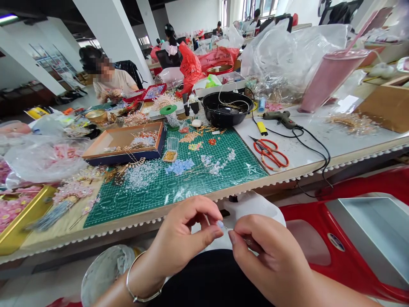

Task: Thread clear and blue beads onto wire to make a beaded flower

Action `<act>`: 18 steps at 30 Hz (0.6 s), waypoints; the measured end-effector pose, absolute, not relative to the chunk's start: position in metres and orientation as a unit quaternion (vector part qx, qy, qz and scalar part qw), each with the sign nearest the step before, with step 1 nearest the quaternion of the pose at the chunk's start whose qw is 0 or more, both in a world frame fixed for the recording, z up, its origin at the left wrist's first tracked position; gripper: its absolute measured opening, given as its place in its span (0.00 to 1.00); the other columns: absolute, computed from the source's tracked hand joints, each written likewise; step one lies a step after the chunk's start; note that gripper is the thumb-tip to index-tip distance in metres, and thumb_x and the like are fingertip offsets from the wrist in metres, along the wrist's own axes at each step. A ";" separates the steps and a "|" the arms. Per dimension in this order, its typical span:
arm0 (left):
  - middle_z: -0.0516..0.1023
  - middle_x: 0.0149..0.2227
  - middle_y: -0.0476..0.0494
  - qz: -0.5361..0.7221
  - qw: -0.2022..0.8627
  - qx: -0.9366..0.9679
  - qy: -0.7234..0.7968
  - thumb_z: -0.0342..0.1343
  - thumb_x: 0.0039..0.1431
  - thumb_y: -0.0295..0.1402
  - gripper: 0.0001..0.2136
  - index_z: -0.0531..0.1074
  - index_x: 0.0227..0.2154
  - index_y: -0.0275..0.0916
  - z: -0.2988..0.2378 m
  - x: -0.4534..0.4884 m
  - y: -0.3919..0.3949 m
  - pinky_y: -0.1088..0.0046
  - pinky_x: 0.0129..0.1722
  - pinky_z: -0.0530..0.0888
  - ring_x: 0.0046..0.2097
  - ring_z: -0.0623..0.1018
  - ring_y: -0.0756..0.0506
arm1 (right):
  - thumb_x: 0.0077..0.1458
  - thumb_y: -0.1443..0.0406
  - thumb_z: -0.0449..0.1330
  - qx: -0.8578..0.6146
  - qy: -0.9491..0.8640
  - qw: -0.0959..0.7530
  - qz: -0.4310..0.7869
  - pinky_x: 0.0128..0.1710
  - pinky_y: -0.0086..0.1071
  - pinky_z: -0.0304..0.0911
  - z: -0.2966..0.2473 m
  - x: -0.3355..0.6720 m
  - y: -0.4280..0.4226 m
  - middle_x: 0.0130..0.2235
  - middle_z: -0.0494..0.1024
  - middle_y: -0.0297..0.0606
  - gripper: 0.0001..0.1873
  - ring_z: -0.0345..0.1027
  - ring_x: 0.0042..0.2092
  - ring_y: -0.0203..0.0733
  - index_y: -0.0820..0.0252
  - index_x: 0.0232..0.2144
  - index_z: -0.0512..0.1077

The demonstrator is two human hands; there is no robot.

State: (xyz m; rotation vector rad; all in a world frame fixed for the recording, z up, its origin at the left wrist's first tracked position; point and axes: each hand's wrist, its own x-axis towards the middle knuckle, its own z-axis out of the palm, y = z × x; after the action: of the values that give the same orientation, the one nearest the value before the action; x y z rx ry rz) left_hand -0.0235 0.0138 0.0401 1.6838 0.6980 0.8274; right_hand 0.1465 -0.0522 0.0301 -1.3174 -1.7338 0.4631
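Just in front of the table edge, my left hand [188,234] pinches a small pale blue flower bead [220,224] between thumb and fingertips. My right hand [268,247] is closed beside it, its thumb and forefinger gripping a thin wire [227,228] that runs to the bead. The rest of the wire is hidden by my fingers. Beyond my hands lies a green cutting mat [143,209], bearing a heap of light blue flower pieces [179,166], a pile of clear beads [140,175] and some pale flower sprigs [217,164].
Red-handled scissors [271,152] and a glue gun [281,118] with a trailing cord lie to the right. A black bowl [226,110], an open box [126,143] and a tilted pink drink cup [334,81] stand farther back. Another person [110,81] sits across the table.
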 end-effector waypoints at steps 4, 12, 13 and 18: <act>0.75 0.35 0.48 0.346 0.429 0.786 0.280 0.58 0.55 0.22 0.09 0.71 0.36 0.43 0.047 -0.023 0.010 0.72 0.38 0.72 0.39 0.74 0.49 | 0.59 0.67 0.51 -0.547 -0.648 0.421 0.322 0.21 0.27 0.51 0.029 0.145 -0.052 0.21 0.62 0.28 0.09 0.54 0.22 0.33 0.57 0.25 0.63; 0.78 0.34 0.49 0.344 0.273 0.855 0.276 0.56 0.55 0.19 0.12 0.72 0.37 0.42 0.047 -0.027 0.006 0.74 0.38 0.72 0.37 0.77 0.50 | 0.60 0.56 0.52 -0.520 -0.526 0.402 0.540 0.24 0.27 0.51 0.026 0.145 -0.048 0.23 0.55 0.25 0.11 0.50 0.25 0.34 0.57 0.33 0.63; 0.78 0.34 0.49 0.344 0.251 0.863 0.271 0.56 0.54 0.19 0.12 0.72 0.37 0.42 0.047 -0.027 0.006 0.73 0.38 0.72 0.37 0.77 0.50 | 0.60 0.55 0.52 -0.511 -0.525 0.394 0.555 0.25 0.27 0.51 0.025 0.145 -0.047 0.23 0.55 0.25 0.11 0.50 0.25 0.34 0.57 0.34 0.63; 0.79 0.33 0.45 0.364 0.183 0.887 0.219 0.54 0.53 0.16 0.12 0.70 0.38 0.38 0.049 -0.025 0.007 0.71 0.37 0.72 0.35 0.76 0.48 | 0.59 0.52 0.52 -0.507 -0.526 0.393 0.558 0.26 0.27 0.53 0.021 0.144 -0.043 0.24 0.57 0.27 0.15 0.52 0.27 0.35 0.56 0.29 0.61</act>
State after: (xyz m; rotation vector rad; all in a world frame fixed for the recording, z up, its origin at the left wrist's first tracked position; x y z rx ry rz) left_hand -0.0250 0.0073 0.0492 2.5021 0.6189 1.0262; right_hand 0.1441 -0.0432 0.0213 -1.2875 -1.3355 1.4171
